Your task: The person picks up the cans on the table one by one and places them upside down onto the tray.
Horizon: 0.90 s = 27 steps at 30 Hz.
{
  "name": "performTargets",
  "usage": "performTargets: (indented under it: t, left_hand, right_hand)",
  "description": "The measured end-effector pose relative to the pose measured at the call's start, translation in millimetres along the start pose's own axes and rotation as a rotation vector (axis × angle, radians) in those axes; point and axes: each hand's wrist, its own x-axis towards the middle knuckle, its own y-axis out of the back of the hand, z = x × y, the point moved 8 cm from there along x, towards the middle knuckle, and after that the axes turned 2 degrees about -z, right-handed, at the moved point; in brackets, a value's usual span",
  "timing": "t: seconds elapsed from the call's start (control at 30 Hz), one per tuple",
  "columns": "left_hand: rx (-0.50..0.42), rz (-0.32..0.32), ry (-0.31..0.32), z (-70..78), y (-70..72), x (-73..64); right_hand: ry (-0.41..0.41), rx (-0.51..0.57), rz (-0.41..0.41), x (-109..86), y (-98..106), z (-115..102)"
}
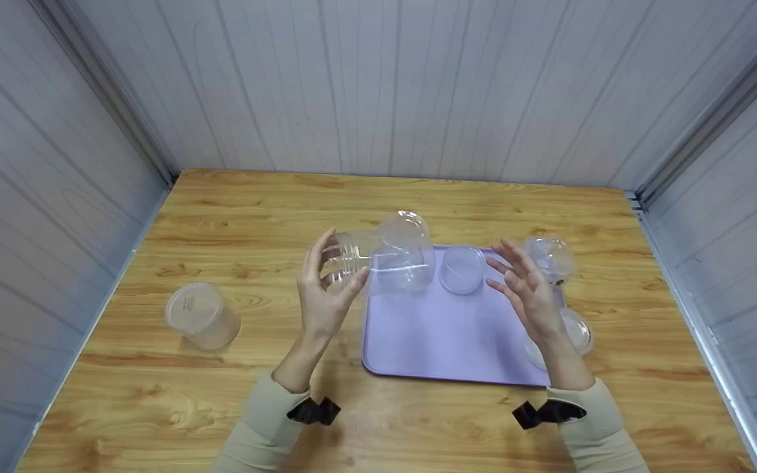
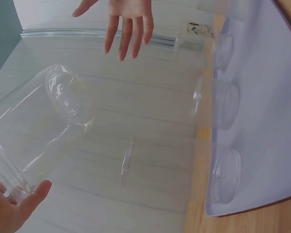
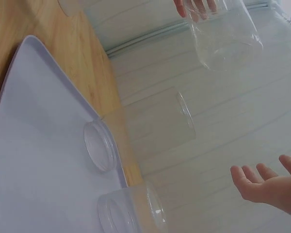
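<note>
The left hand [image 1: 327, 310] grips a clear jar [image 2: 41, 128] by its ridged end, a good spot; it looks light and slippery. The right hand [image 1: 531, 297] holds nothing.

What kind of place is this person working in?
Probably a small work booth, perhaps set up for filming, though I can't be sure. Pale panelled walls stand on three sides of a wood-grain table, and black gadgets sit by the ends of the person's sleeves.
</note>
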Motion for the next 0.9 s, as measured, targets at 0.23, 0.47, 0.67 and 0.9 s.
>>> performTargets:
  t: [0.23,0.47,0.67,0.9]
  left_hand:
    - [-0.034,-0.013,-0.005,-3.0,-7.8,-4.0]
    - [-0.087,-0.026,0.011,-4.7,-17.1,-10.8]
    - [-0.107,-0.044,0.028,-9.5,-25.5,-17.1]
    - [-0.117,-0.074,0.028,-13.6,-38.1,-23.1]
  right_hand:
    - [-0.009,-0.013,-0.056,0.1,-8,2]
    - [-0.020,-0.002,-0.080,-1.4,-14,6]
    - [-0.006,0.011,-0.116,-2.6,-18,9]
    - [-0.008,0.013,-0.146,-2.8,-25,10]
